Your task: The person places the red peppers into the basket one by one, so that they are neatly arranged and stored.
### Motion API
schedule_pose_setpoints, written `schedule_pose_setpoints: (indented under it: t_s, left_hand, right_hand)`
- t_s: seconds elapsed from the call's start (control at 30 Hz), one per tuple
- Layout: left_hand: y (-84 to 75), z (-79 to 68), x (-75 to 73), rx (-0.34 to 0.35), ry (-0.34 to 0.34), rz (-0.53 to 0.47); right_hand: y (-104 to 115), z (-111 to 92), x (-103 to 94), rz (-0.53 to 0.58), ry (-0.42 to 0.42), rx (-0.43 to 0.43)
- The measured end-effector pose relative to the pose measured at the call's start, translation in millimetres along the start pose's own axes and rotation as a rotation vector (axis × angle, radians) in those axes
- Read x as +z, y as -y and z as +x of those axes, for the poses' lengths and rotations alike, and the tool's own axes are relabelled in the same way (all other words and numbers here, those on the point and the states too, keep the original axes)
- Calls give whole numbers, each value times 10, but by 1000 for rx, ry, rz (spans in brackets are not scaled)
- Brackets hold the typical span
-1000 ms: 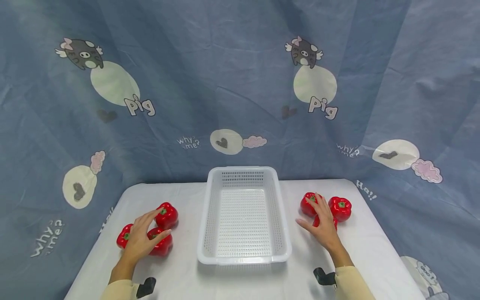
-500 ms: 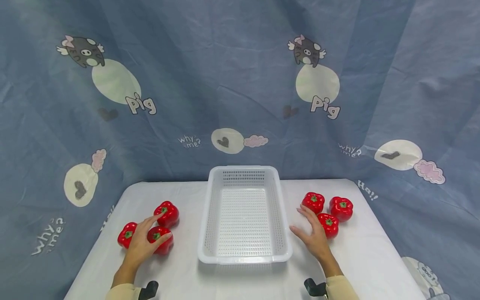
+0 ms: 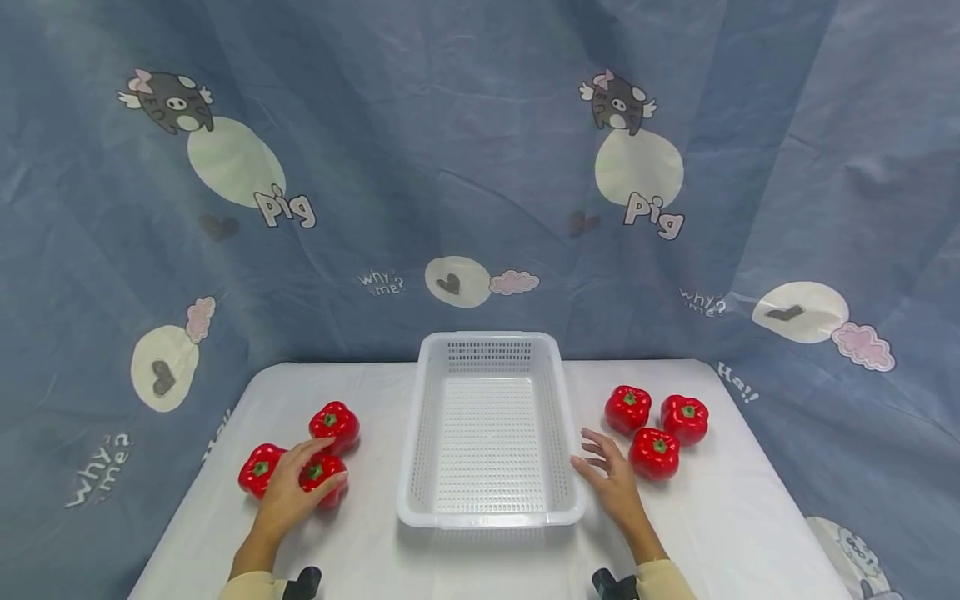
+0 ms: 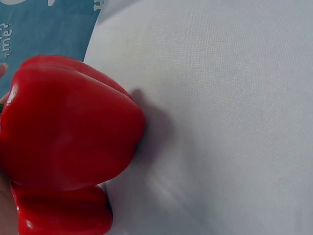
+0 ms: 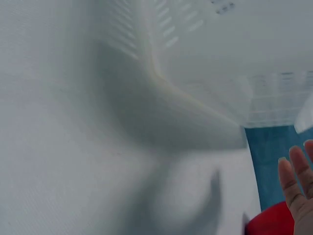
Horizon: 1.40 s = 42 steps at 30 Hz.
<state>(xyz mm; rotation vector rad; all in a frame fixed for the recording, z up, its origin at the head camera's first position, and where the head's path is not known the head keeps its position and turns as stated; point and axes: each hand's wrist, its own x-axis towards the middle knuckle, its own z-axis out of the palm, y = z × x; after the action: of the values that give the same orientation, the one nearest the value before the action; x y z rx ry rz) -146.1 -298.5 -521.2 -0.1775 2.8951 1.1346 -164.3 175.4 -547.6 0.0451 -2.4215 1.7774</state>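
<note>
In the head view, my left hand (image 3: 291,490) curls round the nearest red bell pepper (image 3: 318,471) of the left group, thumb on its right side and fingers at its far side. That pepper (image 4: 68,127) fills much of the left wrist view, hiding most of the hand. Close by are a pepper behind (image 3: 334,423) and another to the left (image 3: 257,473). My right hand (image 3: 613,483) has its fingers spread and nothing in them; its thumb tip is right at the right rim of the white plastic basket (image 3: 570,467). In the right wrist view, basket wall (image 5: 195,98) and fingers (image 5: 292,186) show.
The basket stands mid-table with nothing in it. Three more red bell peppers, one at the far left (image 3: 628,408), one at right (image 3: 684,419) and one nearer (image 3: 654,454), sit right of it. A blue printed cloth (image 3: 480,183) hangs behind the white table (image 3: 517,567).
My right hand has moved left and nearer from over the right group of peppers to the basket's right rim, uncovering them. My left hand has closed in round the nearest left pepper.
</note>
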Motion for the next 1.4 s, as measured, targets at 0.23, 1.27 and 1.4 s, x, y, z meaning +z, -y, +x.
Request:
schedule_pose_setpoints:
  t_s: [0.23, 1.27, 1.4]
  left_hand:
    - [30, -10, 3, 18, 21, 50]
    - [-43, 8, 55, 65, 8, 180]
    - [-39, 8, 58, 68, 17, 177]
  right_hand:
    - [-16, -4, 58, 27, 9, 74]
    - [18, -4, 130, 72, 0, 232]
    - [12, 27, 126, 78, -7, 251]
